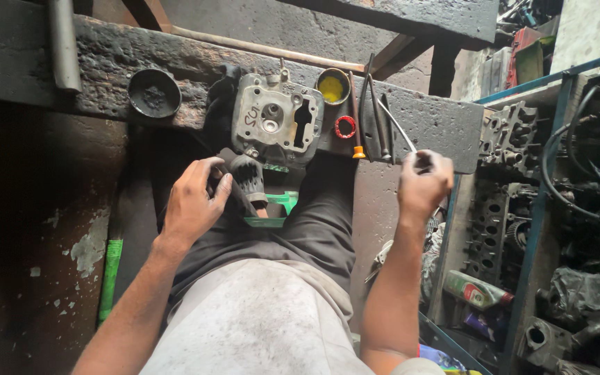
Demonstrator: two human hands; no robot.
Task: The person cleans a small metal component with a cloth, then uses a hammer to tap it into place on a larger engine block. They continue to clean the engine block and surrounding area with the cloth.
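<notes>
Grey cast-metal engine head [276, 119] lies flat on the dark, grimy workbench [105, 62], at twelve o'clock from the person's lap. Left hand [192, 201], at eight o'clock from that casting, curls around a black ribbed tool grip [248, 177] above a small green plastic tray [280, 205]. Right hand [423, 182], at four o'clock, pinches closed on a thin shiny metal rod [396, 125], though its fingertips are hard to make out. Beside the casting at three o'clock sit a yellow-filled round tin [332, 86], a red ring [345, 127] and an orange-tipped screwdriver [355, 118]; a black greasy cup [154, 93] stands at nine o'clock.
</notes>
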